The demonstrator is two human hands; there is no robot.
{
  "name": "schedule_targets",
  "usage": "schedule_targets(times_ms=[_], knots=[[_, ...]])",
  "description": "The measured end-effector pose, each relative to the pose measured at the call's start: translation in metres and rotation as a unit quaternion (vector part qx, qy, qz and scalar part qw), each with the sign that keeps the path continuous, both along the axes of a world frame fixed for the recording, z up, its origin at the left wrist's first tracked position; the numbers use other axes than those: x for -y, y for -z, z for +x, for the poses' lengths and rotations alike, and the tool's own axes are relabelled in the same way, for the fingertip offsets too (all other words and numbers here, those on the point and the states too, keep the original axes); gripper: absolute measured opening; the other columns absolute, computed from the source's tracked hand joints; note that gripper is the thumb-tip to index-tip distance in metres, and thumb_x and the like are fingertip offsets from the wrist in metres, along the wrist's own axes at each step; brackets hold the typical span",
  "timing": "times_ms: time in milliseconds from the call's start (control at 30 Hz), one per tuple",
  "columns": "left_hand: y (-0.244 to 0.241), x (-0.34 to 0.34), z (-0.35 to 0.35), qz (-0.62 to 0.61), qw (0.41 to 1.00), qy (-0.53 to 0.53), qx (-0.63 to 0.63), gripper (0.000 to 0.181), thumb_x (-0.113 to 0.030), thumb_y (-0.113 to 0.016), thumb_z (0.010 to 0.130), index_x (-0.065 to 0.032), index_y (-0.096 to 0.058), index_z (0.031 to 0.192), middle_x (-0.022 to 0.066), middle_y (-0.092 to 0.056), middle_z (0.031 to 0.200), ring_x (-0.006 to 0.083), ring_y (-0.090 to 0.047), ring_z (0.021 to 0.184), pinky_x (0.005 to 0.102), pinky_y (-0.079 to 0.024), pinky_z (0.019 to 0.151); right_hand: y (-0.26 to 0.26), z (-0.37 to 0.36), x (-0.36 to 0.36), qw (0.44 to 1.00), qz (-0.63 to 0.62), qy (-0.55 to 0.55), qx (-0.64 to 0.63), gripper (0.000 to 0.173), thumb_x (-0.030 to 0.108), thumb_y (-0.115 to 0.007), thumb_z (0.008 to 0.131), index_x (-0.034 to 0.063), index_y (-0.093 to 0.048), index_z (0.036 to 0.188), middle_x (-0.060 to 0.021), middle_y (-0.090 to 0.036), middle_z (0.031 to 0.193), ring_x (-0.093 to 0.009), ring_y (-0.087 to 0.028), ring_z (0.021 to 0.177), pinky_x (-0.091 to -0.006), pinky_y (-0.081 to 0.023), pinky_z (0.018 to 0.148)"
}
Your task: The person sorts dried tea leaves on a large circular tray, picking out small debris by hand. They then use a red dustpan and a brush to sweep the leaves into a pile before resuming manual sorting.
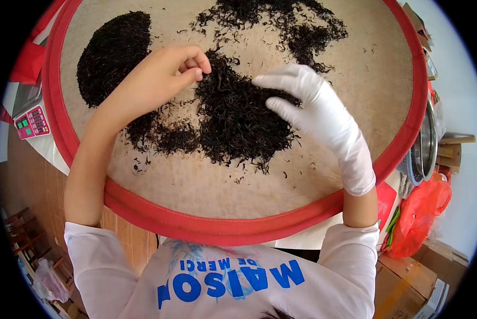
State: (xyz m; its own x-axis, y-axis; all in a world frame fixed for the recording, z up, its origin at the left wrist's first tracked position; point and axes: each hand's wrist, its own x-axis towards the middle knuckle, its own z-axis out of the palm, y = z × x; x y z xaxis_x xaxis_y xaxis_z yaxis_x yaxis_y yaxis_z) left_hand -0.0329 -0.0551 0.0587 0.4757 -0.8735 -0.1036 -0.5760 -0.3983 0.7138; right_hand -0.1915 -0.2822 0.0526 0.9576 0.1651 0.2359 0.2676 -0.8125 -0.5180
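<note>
Dark, twisted dried leaves, which look like loose tea, lie in piles on a large round tray with a red cloth rim (238, 229). My bare left hand (174, 73) is over the upper left edge of the central leaf pile (242, 119), its fingers curled; whether a small piece is between thumb and fingertips cannot be told. My right hand (302, 93), in a white glove, hovers at the pile's upper right side, thumb and fingers apart, with nothing visible between them. A dense rounded pile (114, 52) lies at the left, partly behind my left forearm. Looser leaves (310, 38) spread at the top.
A scale with a pink keypad (33, 123) stands left of the tray. To the right are metal and plastic basins (425, 139), a red plastic bag (419, 217) and cardboard boxes (405, 275). The raised tray rim curves close to both forearms.
</note>
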Motion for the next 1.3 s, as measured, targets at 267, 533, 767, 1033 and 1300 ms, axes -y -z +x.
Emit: schedule_targets(times_ms=[267,533,767,1033,1300], knots=[[0.052,0.016,0.005,-0.129,0.949,0.071,0.280,0.018,-0.004,-0.063,0.081,-0.0056,-0.061,0.099,0.0080,-0.056,0.097,0.0278,-0.057,0.093,0.0371,-0.048,0.080,0.006,-0.001,-0.024,0.997,-0.067,-0.048,0.004,0.031,0.014,-0.069,0.077,0.0098,-0.067,0.108,-0.0118,-0.061,0.110,-0.032,-0.058,0.102,-0.0397,-0.048,0.087],[0.057,0.017,0.005,-0.107,0.940,0.072,0.316,0.011,-0.009,-0.067,0.080,-0.0076,-0.061,0.089,0.0041,-0.057,0.093,0.0250,-0.058,0.093,0.0375,-0.049,0.073,0.008,-0.013,-0.036,0.981,-0.129,0.039,-0.138,0.085,0.018,-0.080,0.067,0.0125,-0.040,0.141,-0.0189,-0.047,0.132,-0.038,-0.047,0.118,-0.0414,-0.041,0.100],[0.048,0.013,0.006,-0.127,0.983,-0.042,0.129,0.013,-0.012,-0.066,0.081,-0.0053,-0.059,0.091,0.0055,-0.063,0.087,0.0193,-0.062,0.082,0.0309,-0.050,0.073,-0.005,-0.021,0.006,0.976,-0.093,0.090,-0.178,0.052,0.016,-0.071,0.077,0.0057,-0.055,0.125,-0.0182,-0.062,0.110,-0.033,-0.060,0.104,-0.0392,-0.049,0.089],[0.041,0.012,0.007,-0.129,0.978,-0.068,-0.148,0.015,-0.014,-0.057,0.091,-0.0035,-0.063,0.101,-0.0036,-0.057,0.087,0.0054,-0.056,0.083,0.0225,-0.045,0.076,-0.024,-0.020,0.016,0.981,0.088,0.005,-0.175,0.052,0.002,-0.063,0.078,0.0080,-0.054,0.129,-0.0152,-0.060,0.113,-0.029,-0.057,0.109,-0.0313,-0.044,0.097],[0.036,0.009,-0.009,-0.095,0.949,-0.090,-0.286,0.031,-0.031,-0.052,0.097,-0.0051,-0.066,0.108,0.0004,-0.066,0.102,0.0069,-0.059,0.095,0.0234,-0.045,0.086,-0.010,-0.006,0.004,0.993,-0.075,0.083,0.029,0.029,0.005,-0.065,0.078,0.0081,-0.066,0.107,-0.0103,-0.065,0.092,-0.030,-0.062,0.086,-0.0358,-0.051,0.078]])
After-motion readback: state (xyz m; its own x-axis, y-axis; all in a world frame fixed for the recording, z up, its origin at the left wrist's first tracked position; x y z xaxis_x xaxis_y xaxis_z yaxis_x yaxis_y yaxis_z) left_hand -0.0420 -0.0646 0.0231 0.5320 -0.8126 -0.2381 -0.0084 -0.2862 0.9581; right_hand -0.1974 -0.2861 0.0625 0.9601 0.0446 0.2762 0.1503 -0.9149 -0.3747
